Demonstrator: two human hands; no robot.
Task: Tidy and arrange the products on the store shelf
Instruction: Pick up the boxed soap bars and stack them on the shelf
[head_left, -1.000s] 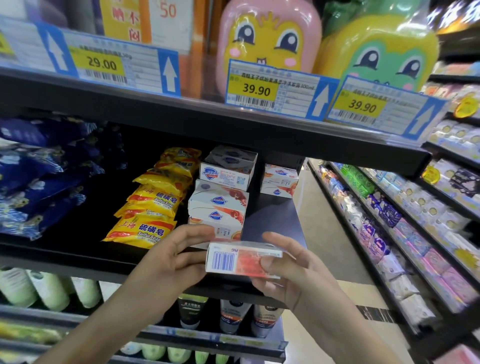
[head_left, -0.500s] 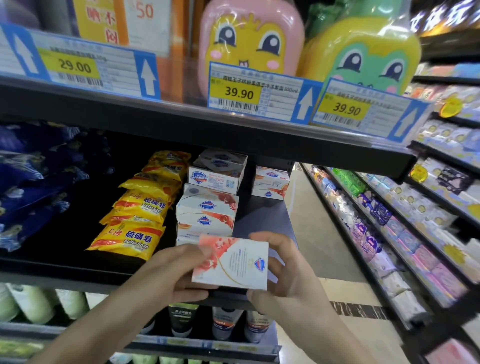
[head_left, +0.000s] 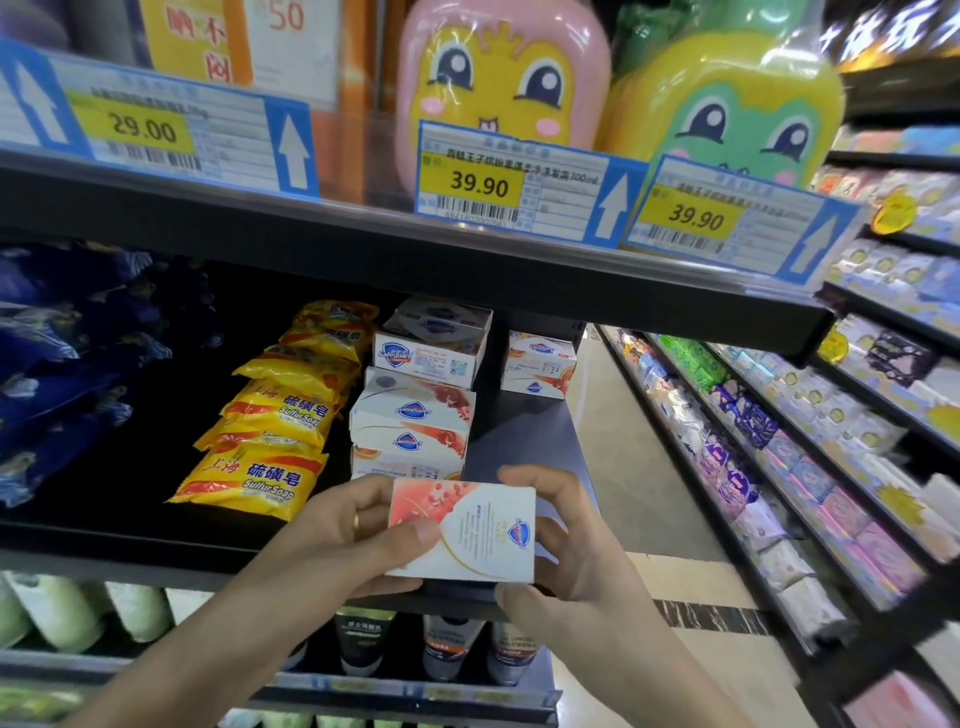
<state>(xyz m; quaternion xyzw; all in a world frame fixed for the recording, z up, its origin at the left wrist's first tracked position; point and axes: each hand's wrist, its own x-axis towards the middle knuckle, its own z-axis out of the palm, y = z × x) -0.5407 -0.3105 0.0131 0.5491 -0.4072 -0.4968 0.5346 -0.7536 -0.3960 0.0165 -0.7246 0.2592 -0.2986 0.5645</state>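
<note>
Fingers of both hands pinch the soap box (head_left: 462, 530), broad face up, long axis sideways

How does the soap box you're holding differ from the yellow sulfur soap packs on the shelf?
The soap box is a stiff white carton with a red-pink corner; the sulfur soap packs are soft yellow pouches with red bands. The box is in the air, held by the left hand and right hand; the packs lie overlapped in a row on the shelf. The box shows a blue shield logo, the packs printed "Sulfur Soap".
</note>
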